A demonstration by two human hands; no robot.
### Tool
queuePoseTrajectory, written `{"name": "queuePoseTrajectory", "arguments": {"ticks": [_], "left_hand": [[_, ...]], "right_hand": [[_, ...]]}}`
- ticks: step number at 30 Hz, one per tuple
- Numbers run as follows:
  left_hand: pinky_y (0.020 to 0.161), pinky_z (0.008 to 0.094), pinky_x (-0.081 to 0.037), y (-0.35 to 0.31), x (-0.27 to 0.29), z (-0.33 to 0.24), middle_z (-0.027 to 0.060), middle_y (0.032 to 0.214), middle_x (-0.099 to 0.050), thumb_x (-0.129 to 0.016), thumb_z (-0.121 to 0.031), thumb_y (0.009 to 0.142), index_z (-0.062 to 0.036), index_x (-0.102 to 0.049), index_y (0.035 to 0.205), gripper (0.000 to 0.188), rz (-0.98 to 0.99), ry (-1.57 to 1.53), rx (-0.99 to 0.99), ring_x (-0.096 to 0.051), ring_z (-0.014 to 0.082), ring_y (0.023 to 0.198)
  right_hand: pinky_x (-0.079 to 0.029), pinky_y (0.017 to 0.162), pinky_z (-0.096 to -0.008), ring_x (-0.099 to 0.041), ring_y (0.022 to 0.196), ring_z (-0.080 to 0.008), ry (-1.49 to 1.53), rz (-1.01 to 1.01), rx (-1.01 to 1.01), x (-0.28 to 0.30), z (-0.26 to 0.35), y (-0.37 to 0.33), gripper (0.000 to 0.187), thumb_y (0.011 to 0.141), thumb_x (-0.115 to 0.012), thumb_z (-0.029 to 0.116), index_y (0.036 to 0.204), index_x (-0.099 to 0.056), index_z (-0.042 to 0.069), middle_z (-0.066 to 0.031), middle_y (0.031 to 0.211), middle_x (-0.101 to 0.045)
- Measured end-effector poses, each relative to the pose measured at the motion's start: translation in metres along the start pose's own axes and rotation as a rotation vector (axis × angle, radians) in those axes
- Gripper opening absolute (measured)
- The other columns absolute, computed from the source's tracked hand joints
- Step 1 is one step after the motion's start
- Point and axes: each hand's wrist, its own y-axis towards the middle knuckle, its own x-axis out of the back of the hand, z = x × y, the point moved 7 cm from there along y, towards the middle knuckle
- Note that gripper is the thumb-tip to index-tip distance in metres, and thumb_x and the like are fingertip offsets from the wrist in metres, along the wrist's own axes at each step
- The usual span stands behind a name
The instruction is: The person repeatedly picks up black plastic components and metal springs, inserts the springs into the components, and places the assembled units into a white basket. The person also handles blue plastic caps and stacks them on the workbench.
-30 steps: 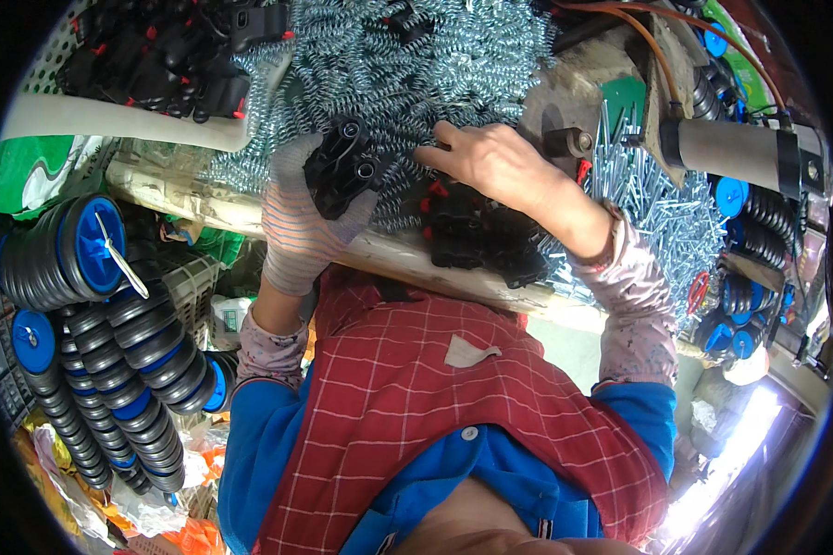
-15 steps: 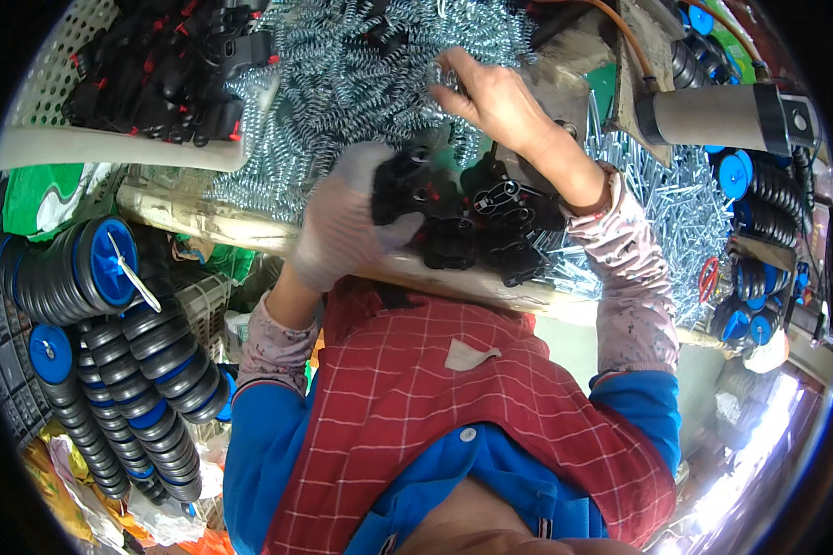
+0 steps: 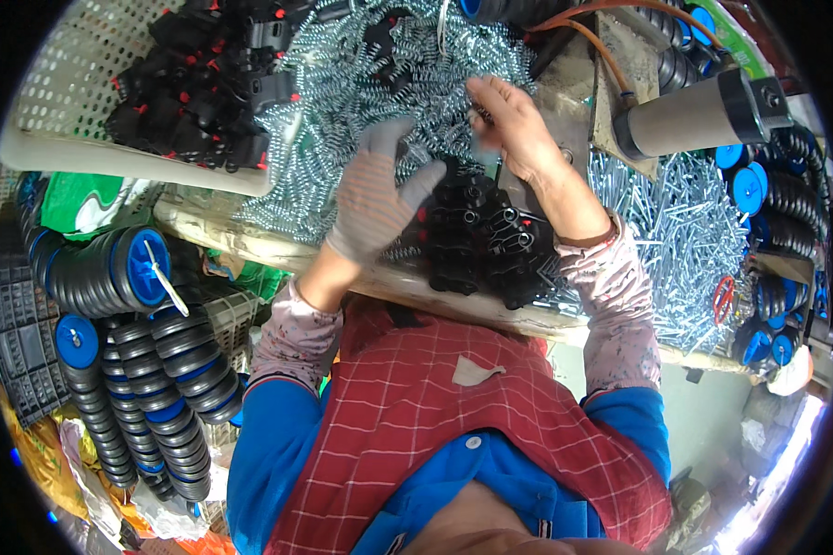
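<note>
My left hand [image 3: 372, 199], in a pale glove, hovers by the edge of a heap of metal coil springs [image 3: 329, 102]. Its thumb and fingers are apart, and I see nothing between them. Right of it, a cluster of black plastic parts [image 3: 472, 236] with metal pieces set in them lies at the bench's near edge. My bare right hand [image 3: 520, 129] is above and behind these parts, close to the springs. Its fingers are curled together; the fingertips are blurred, so whatever they hold is unclear.
A white perforated basket [image 3: 60, 153] of black parts with red tabs [image 3: 194, 102] stands far left. Metal pins [image 3: 666, 250] are heaped right, with red-handled pliers or scissors [image 3: 724, 298] there. A grey cylinder [image 3: 685, 125] with orange hoses juts in. Stacked black, blue-hubbed wheels [image 3: 102, 268] flank the bench.
My left hand has come off the black parts and its fingers have spread. My right hand has drawn back from the springs, nearer to the parts. The whole view has shifted slightly.
</note>
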Motion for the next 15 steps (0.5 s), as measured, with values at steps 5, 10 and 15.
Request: {"name": "queuePoseTrajectory", "arguments": {"ticks": [5,10,15], "left_hand": [[0.072,0.03,-0.055,0.035,-0.011,0.002,0.0113,0.102,-0.065,-0.07,-0.02,0.092,0.0041,-0.054,0.126,0.045,0.061,-0.35,0.159,-0.064,0.0154,0.085],[0.059,0.0226,-0.048,0.038,-0.03,-0.006,0.0032,0.081,-0.062,-0.063,-0.018,0.097,0.0016,-0.059,0.119,0.03,0.119,-0.603,0.294,-0.057,0.0077,0.069],[0.063,0.0342,-0.049,0.06,-0.022,0.011,0.0143,0.08,-0.064,-0.065,-0.015,0.095,-0.0002,-0.062,0.111,0.022,0.203,-0.163,0.114,-0.061,0.0221,0.068]], "right_hand": [[-0.026,0.043,-0.0193,-0.039,0.049,-0.0044,0.202,0.159,-0.165,-0.019,-0.003,-0.022,0.022,0.101,-0.06,0.032,0.1,-0.054,0.011,0.0007,0.067,-0.051],[-0.028,0.045,-0.0203,-0.044,0.05,-0.0052,-0.121,0.167,0.067,-0.001,0.014,-0.029,0.027,0.097,-0.067,0.034,0.107,-0.059,0.01,0.0009,0.065,-0.055],[-0.049,0.071,-0.0295,-0.061,0.076,-0.0152,-0.664,0.093,0.569,0.004,0.038,-0.019,0.044,0.089,-0.074,0.027,0.125,-0.061,0.005,-0.0071,0.082,-0.065]]}}
